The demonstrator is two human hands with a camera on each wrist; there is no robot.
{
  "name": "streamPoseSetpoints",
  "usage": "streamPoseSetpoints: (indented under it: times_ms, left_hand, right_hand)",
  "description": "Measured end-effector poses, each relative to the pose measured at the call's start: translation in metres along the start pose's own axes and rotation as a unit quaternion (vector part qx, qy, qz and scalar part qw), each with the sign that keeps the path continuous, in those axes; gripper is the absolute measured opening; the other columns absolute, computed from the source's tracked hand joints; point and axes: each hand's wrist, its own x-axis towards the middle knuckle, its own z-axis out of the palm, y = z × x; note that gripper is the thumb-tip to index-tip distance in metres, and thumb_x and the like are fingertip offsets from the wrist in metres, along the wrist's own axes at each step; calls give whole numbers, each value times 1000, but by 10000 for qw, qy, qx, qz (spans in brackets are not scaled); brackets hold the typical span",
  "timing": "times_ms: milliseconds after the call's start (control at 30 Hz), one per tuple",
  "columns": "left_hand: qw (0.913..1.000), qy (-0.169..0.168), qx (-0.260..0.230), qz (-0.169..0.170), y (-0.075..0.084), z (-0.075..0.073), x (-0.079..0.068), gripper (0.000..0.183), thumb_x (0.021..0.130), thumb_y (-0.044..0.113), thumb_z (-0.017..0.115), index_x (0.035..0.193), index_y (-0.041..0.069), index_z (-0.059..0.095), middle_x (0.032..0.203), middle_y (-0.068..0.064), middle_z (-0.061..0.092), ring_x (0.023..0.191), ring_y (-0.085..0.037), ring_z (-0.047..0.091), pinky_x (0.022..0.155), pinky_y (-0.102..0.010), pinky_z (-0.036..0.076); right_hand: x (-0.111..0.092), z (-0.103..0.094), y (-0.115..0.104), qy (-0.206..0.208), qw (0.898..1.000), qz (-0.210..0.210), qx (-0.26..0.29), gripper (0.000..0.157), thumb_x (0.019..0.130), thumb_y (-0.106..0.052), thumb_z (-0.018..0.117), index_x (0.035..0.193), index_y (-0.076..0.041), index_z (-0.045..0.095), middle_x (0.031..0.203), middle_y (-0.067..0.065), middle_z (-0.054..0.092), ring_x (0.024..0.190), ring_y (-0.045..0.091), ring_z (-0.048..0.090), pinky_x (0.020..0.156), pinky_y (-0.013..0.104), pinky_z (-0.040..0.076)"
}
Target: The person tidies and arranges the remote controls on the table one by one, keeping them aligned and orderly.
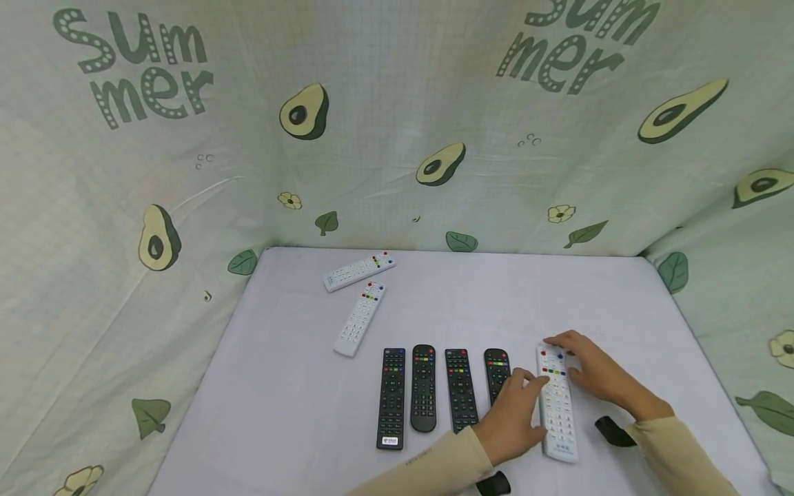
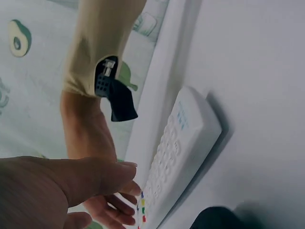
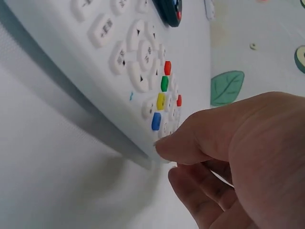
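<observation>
A white remote control (image 1: 558,410) with coloured buttons lies on the white table, its long side running away from me. My left hand (image 1: 511,417) is beside its left edge, thumb and fingers apart. In the left wrist view, the left thumb (image 2: 95,179) appears in front of the remote's buttons (image 2: 164,155). My right hand (image 1: 592,365) is around the far right corner, with a finger at the far end and the thumb near the right side. The right wrist view has the right thumb (image 3: 186,140) by the remote's corner (image 3: 128,129); whether it presses there I cannot tell.
Several black remotes stand in a row left of the white one: one (image 1: 391,399), another (image 1: 424,389), a third (image 1: 460,386) and one (image 1: 497,368) partly behind my left hand. Two white remotes (image 1: 360,320) (image 1: 360,271) lie at the back left. Avocado-print cloth (image 1: 372,193) surrounds the table.
</observation>
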Motion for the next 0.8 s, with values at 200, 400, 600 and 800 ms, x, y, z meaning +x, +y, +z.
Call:
streamPoseSetpoints:
  times_ms: [200,400,600,800]
  left_hand:
    - [9969,579,-511,-140,-17,-26,0,72,90,14,84,154,9,50,139,-4,49,124,-7,51,100,-17,49]
    - [9865,1049,-1083,-645,-38,-50,-2,70,93,11,81,155,10,50,145,-7,50,135,-17,53,110,-29,50]
    - [9766,1472,-1239,-955,-64,-71,-6,71,92,9,82,155,7,49,143,-11,51,123,-28,61,99,-29,56]
    - [9660,1826,-1456,-1109,-90,-90,-16,69,92,6,80,154,4,49,143,-19,51,123,-34,59,97,-37,56]
  right_hand:
    - [8,-6,-5,209,9996,-204,54,60,79,18,77,135,1,63,123,13,65,109,35,65,90,53,57]
    - [21,-10,-11,395,9974,-597,-19,58,79,16,79,133,1,64,122,13,67,109,35,65,88,49,59]
    - [38,-12,-25,156,9986,-475,147,53,85,13,76,135,2,63,126,16,66,116,38,64,94,55,57]
    - [58,-11,-40,-106,9987,-477,136,50,89,11,74,137,2,62,129,17,65,120,39,63,98,56,56]
